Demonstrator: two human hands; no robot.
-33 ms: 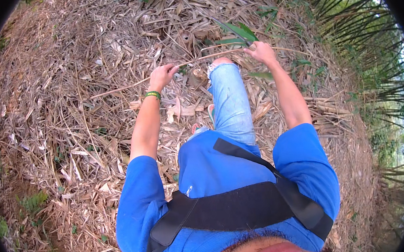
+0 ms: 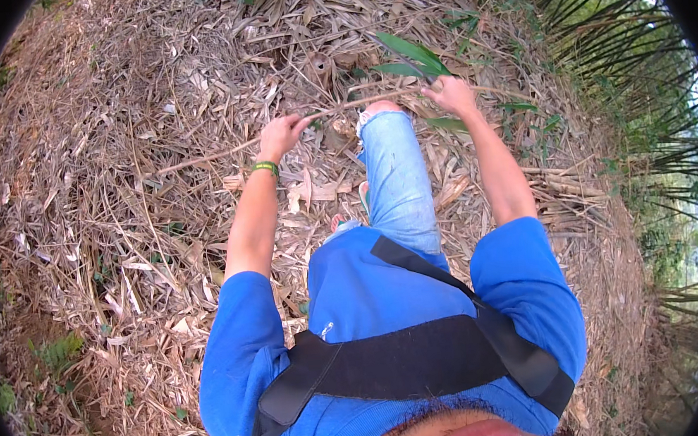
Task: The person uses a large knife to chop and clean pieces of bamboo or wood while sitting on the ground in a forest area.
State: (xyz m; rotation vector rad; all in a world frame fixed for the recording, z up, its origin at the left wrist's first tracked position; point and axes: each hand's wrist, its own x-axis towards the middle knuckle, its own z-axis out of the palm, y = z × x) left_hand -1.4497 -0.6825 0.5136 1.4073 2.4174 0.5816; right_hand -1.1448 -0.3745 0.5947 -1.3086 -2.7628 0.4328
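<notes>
A long, thin brown stick (image 2: 219, 155) runs crosswise in front of me, slightly bowed. My left hand (image 2: 280, 136), with a green band on the wrist, is closed round it left of my bent knee. To the right, my right hand (image 2: 449, 94) is closed on a slim, dark tool that looks like a knife (image 2: 417, 68), pointing away to the upper left. The stick passes at this hand too; whether the fingers also grip it I cannot tell. Green leaves (image 2: 411, 53) lie beside and partly behind the dark tool, whose handle is hidden in the fist.
Dry leaves and thin stalks (image 2: 157, 210) cover the ground all round. A cut, hollow stump (image 2: 320, 67) stands just beyond the stick. Cut canes (image 2: 566, 184) lie to my right, and tall green growth (image 2: 643, 68) edges the right side. My jeans-clad knee (image 2: 393, 156) is raised between my arms.
My right hand and the dark tool have shifted slightly, and the green leaves beside them stand a little differently. My left hand keeps its hold on the stick, nearly in place.
</notes>
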